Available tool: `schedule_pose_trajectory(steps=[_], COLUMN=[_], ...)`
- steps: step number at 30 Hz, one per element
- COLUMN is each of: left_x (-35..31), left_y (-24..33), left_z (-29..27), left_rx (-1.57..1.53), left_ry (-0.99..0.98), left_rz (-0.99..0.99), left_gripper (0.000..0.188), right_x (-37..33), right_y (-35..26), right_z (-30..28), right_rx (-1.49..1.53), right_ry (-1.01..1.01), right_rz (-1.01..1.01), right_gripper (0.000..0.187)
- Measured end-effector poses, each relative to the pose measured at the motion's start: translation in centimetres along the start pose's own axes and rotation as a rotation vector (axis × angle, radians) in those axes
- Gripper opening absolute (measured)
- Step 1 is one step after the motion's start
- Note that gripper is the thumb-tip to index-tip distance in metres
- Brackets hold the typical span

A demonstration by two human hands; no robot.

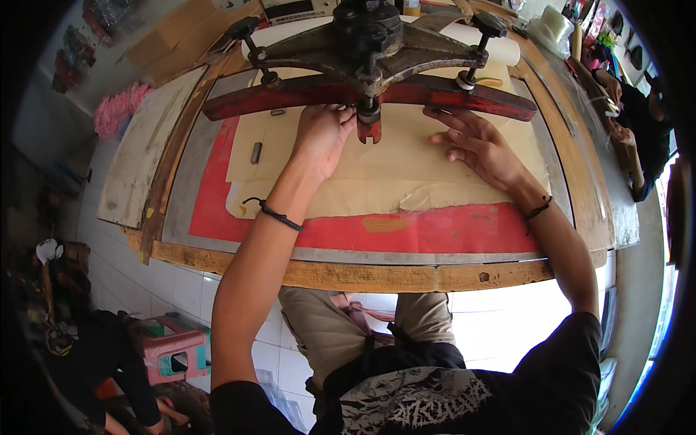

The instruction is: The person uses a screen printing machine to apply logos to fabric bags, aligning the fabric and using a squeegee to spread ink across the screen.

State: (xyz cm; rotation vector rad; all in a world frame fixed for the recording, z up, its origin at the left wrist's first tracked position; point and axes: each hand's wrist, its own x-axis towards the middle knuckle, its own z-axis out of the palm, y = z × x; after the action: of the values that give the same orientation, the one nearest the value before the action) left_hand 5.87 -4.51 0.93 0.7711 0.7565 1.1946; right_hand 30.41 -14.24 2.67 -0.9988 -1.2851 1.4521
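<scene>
Whether anything is pinched by the left hand (320,139), fingertips hidden at the red press bar (264,96), cannot be told; the right hand (484,148) is loosely spread. Beneath both, tan paper (348,192) seems weighted, leftward, by a metal block (256,152).

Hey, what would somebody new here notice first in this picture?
Probably the dark metal frame with its worn red bar, spanning the far part of the bench. Next, the bright red sheet under tan paper below it, with the left hand and right hand near the bar. A fluffy pink bundle stands out at upper left.
</scene>
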Motion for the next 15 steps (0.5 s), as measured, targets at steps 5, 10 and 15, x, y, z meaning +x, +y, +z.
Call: schedule_pose_trajectory(steps=[5, 10, 15], left_x=[-0.16, 0.06, 0.14], left_y=[-0.16, -0.36, -0.4], left_z=[0.61, 0.64, 0.61], left_rx=[-0.043, -0.112, -0.138], left_ry=[0.012, 0.042, 0.037], left_rz=[0.036, 0.059, 0.083], left_gripper=[0.009, 0.01, 0.015], right_x=[-0.17, -0.07, 0.05], right_y=[-0.59, -0.54, -0.53], right_z=[0.16, 0.01, -0.61], right_rx=[-0.219, -0.219, -0.194], right_ry=[-0.057, -0.108, -0.143], right_rz=[-0.046, -0.076, -0.068], right_gripper=[0.049, 0.052, 0.054])
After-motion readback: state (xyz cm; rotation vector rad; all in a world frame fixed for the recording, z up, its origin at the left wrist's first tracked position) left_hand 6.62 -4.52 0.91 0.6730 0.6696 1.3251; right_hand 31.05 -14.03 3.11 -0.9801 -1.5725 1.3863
